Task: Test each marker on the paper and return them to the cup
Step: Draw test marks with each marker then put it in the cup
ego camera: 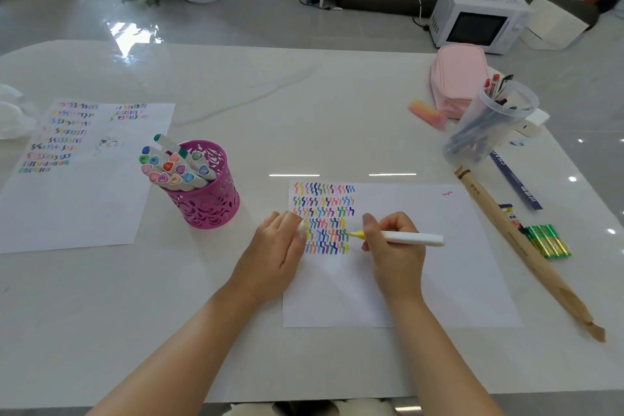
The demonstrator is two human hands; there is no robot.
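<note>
- Yellow ink shows at the tip of the marker (405, 239), whose white barrel is gripped by the right hand (391, 243) in a writing hold. The tip is set at the right end of a lower row of squiggles on the paper (422, 280).
- The left hand (277, 246) is rested on the paper's left edge, and a small pale piece, judged to be the cap (301, 226), is pinched at its fingertips.
- The testing step is judged to be in hand, with a stroke due beside the filled rows.
- Next, the cap would need to be pressed back over the tip and the marker carried left to the pink cup (209, 206), which stands near the left hand, just off the paper.
- The cup is crowded with other markers (175, 169) leaning leftwards, so a gap on its right side would have to be aimed for.
- Open table (304, 105) is left between paper and cup. The long brown roll (526, 253) and batteries (548, 241) lie beyond the paper's right edge, off that path.
</note>
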